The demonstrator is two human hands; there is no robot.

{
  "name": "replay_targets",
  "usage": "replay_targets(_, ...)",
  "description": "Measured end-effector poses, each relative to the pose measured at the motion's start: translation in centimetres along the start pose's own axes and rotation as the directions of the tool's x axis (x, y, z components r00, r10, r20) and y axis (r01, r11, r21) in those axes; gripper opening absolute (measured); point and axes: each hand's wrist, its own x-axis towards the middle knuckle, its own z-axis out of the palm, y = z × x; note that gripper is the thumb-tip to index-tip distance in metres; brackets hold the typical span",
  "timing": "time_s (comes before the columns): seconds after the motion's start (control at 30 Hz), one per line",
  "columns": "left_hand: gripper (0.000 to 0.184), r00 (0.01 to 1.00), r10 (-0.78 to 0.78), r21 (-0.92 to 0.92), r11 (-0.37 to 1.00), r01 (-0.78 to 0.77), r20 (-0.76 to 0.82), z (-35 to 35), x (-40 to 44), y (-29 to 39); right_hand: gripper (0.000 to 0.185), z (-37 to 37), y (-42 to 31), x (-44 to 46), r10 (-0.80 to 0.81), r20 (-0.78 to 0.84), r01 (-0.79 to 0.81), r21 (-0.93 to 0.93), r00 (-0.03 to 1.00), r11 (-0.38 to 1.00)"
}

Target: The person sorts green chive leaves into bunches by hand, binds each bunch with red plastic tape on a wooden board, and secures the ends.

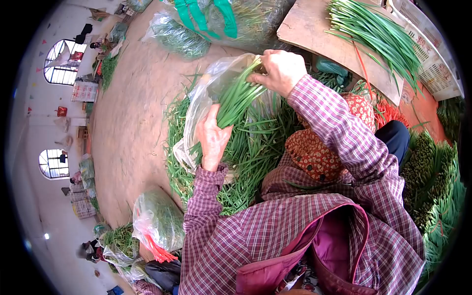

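A bunch of green chives (237, 102) hangs slantwise between my two hands, its pale ends at the upper right. My left hand (215, 137) is closed around its lower part, thumb upward; its fingers are partly hidden behind the stalks. At the pale ends, my right hand (282, 71) pinches the stalks between thumb and fingers. A clear plastic bag (199, 98) stands open just behind the bunch, near my left hand. Beneath both hands lies a heap of loose green leaves (250, 152), spread over the floor up to my lap.
More chives (373, 37) lie on a wooden board (309, 24) at the upper right, beside a white plastic crate (432, 54). Upright bundles (432, 182) stand at my right. Filled plastic bags (157, 219) sit on the left. Other people are far off along the wall.
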Motion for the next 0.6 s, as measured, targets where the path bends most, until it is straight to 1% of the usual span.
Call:
replay_targets(0.03, 0.039, 1.000, 0.001, 0.001, 1.000, -0.001, 0.001, 0.0, 0.0, 0.0, 0.034, 0.6, 0.4, 0.0, 0.002, -0.001, -0.002, 0.001, 1.000, 1.000)
replay_targets(0.1, 0.039, 0.999, -0.018, -0.020, 1.000, 0.018, 0.030, 0.0, 0.0, 0.0, 0.038, 2.2, 1.4, 0.4, -0.103, -0.084, 0.110, 0.084, 0.991, 0.990)
replay_targets(0.13, 0.039, 0.999, -0.018, -0.021, 1.000, 0.018, 0.031, 0.1, 0.0, -0.1, 0.029, 1.7, 1.5, 0.9, 0.013, 0.111, -0.012, -0.009, 0.994, 1.000)
replay_targets(0.17, 0.038, 0.999, -0.019, -0.069, 0.997, 0.022, 0.039, 0.1, 0.0, -0.2, 0.028, 2.3, 3.1, 0.9, -0.011, -0.026, 0.012, 0.061, 1.000, 0.998)
replay_targets(0.2, 0.037, 0.999, -0.022, -0.118, 0.993, 0.027, 0.045, 0.1, -0.1, -0.3, 0.027, 2.0, 4.6, 1.1, 0.064, -0.028, -0.064, 0.001, 0.998, 0.998)
replay_targets(0.23, 0.037, 0.999, -0.024, -0.118, 0.993, 0.029, 0.045, 0.0, -0.2, -0.4, 0.027, 1.6, 5.9, 1.0, 0.137, -0.035, -0.139, -0.058, 0.990, 0.989)
replay_targets(0.3, 0.035, 0.999, -0.032, -0.103, 0.994, 0.030, -0.014, -0.2, -0.2, -0.5, 0.027, 0.9, 7.5, 0.0, 0.023, -0.193, -0.043, -0.103, 0.981, 0.994)
replay_targets(0.33, 0.034, 0.998, -0.059, -0.102, 0.993, 0.060, 0.010, -0.5, -0.1, 0.0, 0.030, 0.7, 7.5, -0.4, -0.010, -0.193, 0.006, -0.021, 0.981, 1.000)
replay_targets(0.37, 0.034, 0.998, -0.058, -0.104, 0.993, 0.059, 0.011, -0.3, 0.0, -0.1, 0.030, 0.8, 7.0, -0.9, -0.009, -0.193, 0.005, -0.023, 0.981, 1.000)
replay_targets(0.43, 0.034, 0.998, -0.060, -0.060, 0.996, 0.060, 0.013, -0.1, 0.1, -0.2, 0.031, 0.3, 4.3, -1.9, -0.118, -0.155, 0.145, 0.174, 0.981, 0.974)
replay_targets(0.5, 0.035, 0.997, -0.069, -0.071, 0.995, 0.071, 0.032, 0.1, 0.3, 0.3, 0.032, 0.0, 2.0, -2.0, -0.123, -0.039, 0.128, 0.209, 0.992, 0.969)
replay_targets(0.53, 0.036, 0.996, -0.081, -0.080, 0.993, 0.084, 0.044, 0.1, 0.4, 0.4, 0.031, 0.5, 1.4, -2.0, -0.157, -0.052, 0.164, 0.209, 0.986, 0.964)
replay_targets(0.57, 0.036, 0.996, -0.080, -0.081, 0.993, 0.083, 0.044, 0.2, 0.4, 0.3, 0.031, 1.9, 1.5, -1.8, -0.231, -0.125, 0.256, 0.236, 0.965, 0.938)
replay_targets(0.6, 0.036, 0.997, -0.050, -0.090, 0.994, 0.055, 0.053, 0.2, 0.4, 0.1, 0.030, 2.0, 1.8, -1.5, -0.177, -0.054, 0.185, 0.239, 0.983, 0.953)
